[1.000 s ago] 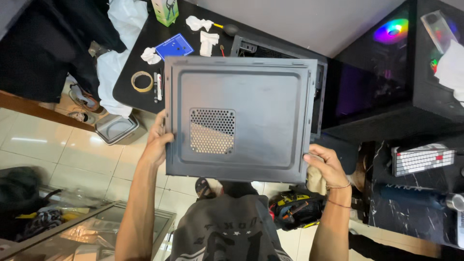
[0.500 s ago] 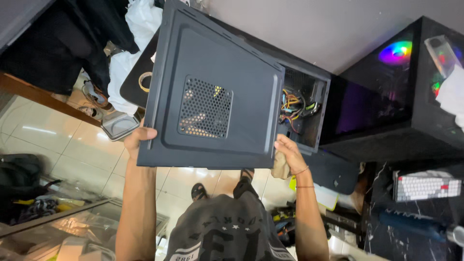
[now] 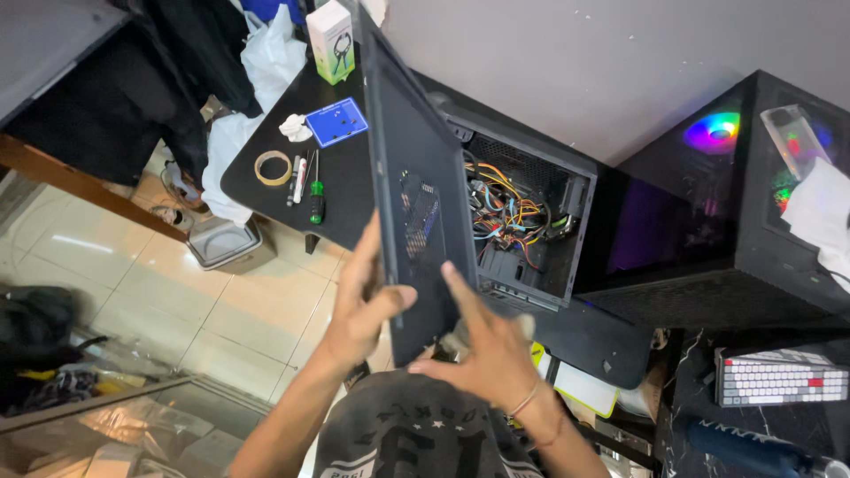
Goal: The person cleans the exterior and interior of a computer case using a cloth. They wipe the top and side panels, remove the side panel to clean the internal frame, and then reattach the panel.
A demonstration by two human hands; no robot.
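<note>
Pinching the side panel (image 3: 416, 204) at its lower edge, left hand (image 3: 363, 305) and right hand (image 3: 482, 350) steady a stiff, probably light sheet beside the open computer case (image 3: 522, 221).

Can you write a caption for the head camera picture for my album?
Two bare hands, left hand and right hand, grip a dark metal side panel.

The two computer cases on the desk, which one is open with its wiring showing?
The nearer computer case, just behind the side panel both hands hold: its orange and yellow cables are exposed. The other case, on the right, is closed, with a rainbow-lit fan.
</note>
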